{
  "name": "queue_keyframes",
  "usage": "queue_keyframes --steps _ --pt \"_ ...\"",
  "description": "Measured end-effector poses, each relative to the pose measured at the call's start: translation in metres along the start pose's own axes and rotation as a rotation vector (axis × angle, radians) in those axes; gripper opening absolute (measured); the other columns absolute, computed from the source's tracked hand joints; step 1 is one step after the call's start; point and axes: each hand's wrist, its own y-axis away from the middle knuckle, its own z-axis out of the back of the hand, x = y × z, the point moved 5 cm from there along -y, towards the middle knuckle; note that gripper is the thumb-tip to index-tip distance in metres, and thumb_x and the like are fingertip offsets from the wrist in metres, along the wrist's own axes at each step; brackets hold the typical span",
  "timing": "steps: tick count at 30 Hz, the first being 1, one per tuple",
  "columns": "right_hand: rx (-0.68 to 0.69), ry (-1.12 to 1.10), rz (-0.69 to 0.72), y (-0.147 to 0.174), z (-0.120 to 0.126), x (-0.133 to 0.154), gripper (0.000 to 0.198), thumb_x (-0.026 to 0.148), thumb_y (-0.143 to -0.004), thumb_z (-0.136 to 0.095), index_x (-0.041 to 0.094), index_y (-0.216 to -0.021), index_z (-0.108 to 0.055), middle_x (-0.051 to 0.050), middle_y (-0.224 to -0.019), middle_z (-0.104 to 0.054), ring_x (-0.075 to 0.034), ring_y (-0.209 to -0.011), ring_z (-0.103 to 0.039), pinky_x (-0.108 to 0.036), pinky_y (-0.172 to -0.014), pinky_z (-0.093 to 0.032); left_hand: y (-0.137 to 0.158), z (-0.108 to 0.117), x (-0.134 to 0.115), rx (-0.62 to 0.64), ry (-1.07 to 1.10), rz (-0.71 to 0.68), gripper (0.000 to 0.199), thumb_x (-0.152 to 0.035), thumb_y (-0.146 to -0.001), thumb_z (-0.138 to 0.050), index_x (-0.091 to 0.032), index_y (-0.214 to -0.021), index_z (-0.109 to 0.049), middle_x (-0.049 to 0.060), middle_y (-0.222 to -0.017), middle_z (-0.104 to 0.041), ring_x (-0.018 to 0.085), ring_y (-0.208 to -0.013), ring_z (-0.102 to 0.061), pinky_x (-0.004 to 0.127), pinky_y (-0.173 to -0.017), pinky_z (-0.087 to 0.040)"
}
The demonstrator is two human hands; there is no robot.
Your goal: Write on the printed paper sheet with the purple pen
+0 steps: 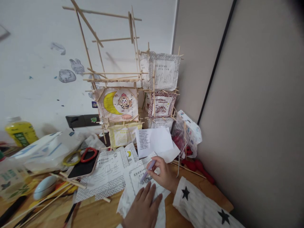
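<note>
A light purple pen (149, 169) is pinched between the fingers of my right hand (163, 173). Its lower end meets a decorated sheet of paper (133, 182) with handwriting and a dark line drawing. My left hand (145, 205) lies flat on the lower part of this sheet, fingers spread. Just left is another drawn sheet (106, 172) with a crosshatched border, and a small strip with a yellow moon (129, 154) sits between them. Behind my hands, a white sheet with written lines (152, 144) leans against the stick structure.
A tall wooden-stick frame (114, 79) with drawn paper panels stands at the back. To the left are red-handled scissors (89, 154), a phone (83, 166), loose sticks (47, 202), a pale blue egg-shaped object (45, 186) and a yellow bottle (21, 131). A grey panel (256, 110) bounds the right.
</note>
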Motion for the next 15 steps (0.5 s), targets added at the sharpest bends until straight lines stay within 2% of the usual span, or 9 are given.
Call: queue_keyframes --steps 4,15 --pt "0.038 -0.002 -0.029 -0.0005 -0.0015 0.0001 0.046 0.019 -0.08 -0.061 0.023 -0.12 -0.037 -0.003 -0.089 -0.066 -0.017 -0.077 -0.063 -0.033 -0.073 -0.052 -0.0003 -0.0005 -0.0002 -0.005 -0.003 -0.013 0.057 -0.005 -0.071 -0.051 -0.023 -0.125 -0.046 0.013 -0.131 -0.048 0.032 -0.12 -0.042 0.045 -0.091 -0.042" --pt "0.021 -0.005 0.01 -0.0024 0.0005 0.0079 0.044 0.019 -0.08 -0.061 0.021 -0.117 -0.039 -0.004 -0.088 -0.066 -0.017 -0.074 -0.064 -0.033 -0.071 -0.053 -0.003 0.0034 -0.0021 0.038 -0.04 -0.024 0.057 -0.004 -0.07 -0.053 -0.023 -0.124 -0.048 0.013 -0.129 -0.049 0.032 -0.118 -0.044 0.045 -0.089 -0.044"
